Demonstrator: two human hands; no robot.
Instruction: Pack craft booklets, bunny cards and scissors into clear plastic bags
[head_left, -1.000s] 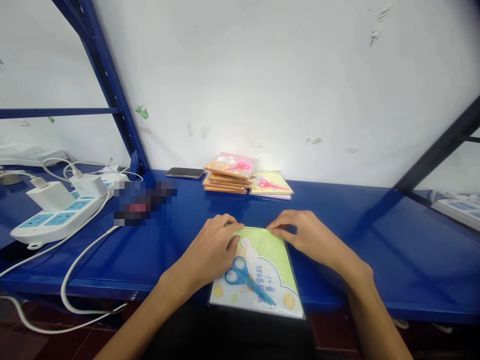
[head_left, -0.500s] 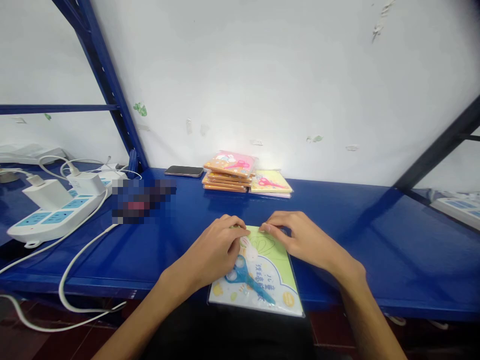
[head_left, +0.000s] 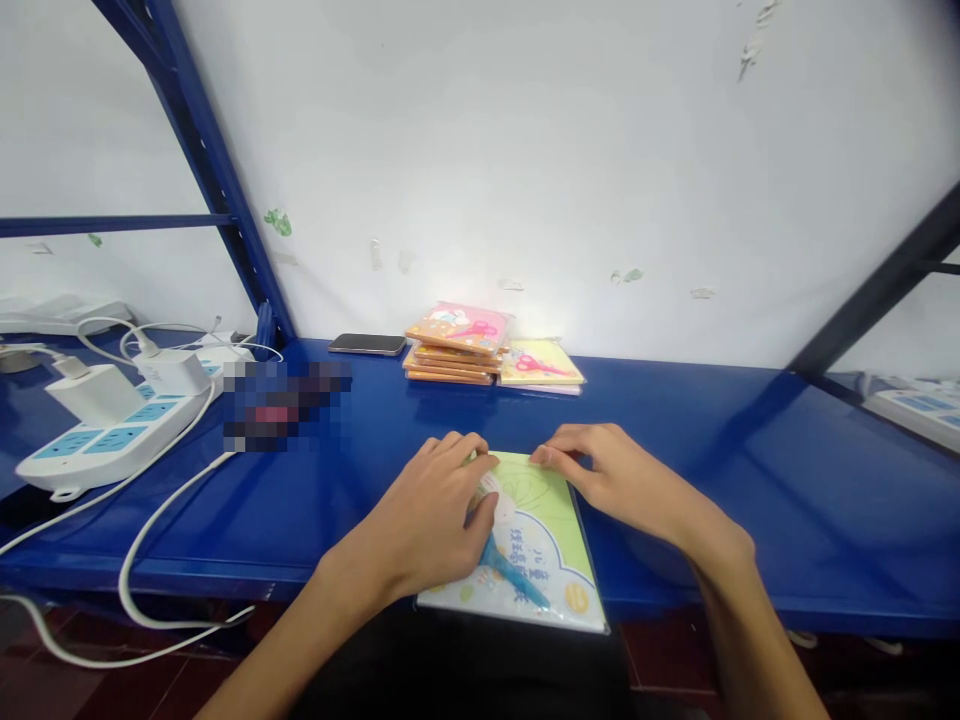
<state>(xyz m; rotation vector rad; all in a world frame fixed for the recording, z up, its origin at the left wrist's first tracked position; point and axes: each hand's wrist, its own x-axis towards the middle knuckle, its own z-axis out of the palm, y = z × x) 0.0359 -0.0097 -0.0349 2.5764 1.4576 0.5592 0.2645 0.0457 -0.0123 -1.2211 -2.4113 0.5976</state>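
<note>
The fingers (head_left: 457,450) of the left hand (head_left: 424,520) are bent and lie on the upper left part of a green plastic packet (head_left: 544,545), and the fingertips (head_left: 544,456) of the right hand (head_left: 619,475) touch its top edge. Both hands are half closed, but I cannot tell if they really grip the packet or only press on it. The packet lies flat at the lower middle of the frame, near the front edge of a blue metal shelf (head_left: 675,480). Blue scissors (head_left: 510,578) show inside it, partly under the left hand. At upper middle stands a stack of packets (head_left: 454,352), with a yellow packet (head_left: 541,365) just beside it and a phone (head_left: 366,344) on its left. At the left are a white power strip (head_left: 97,435) and white cables (head_left: 150,540). A pixelated patch (head_left: 285,405) hides something there.
</note>
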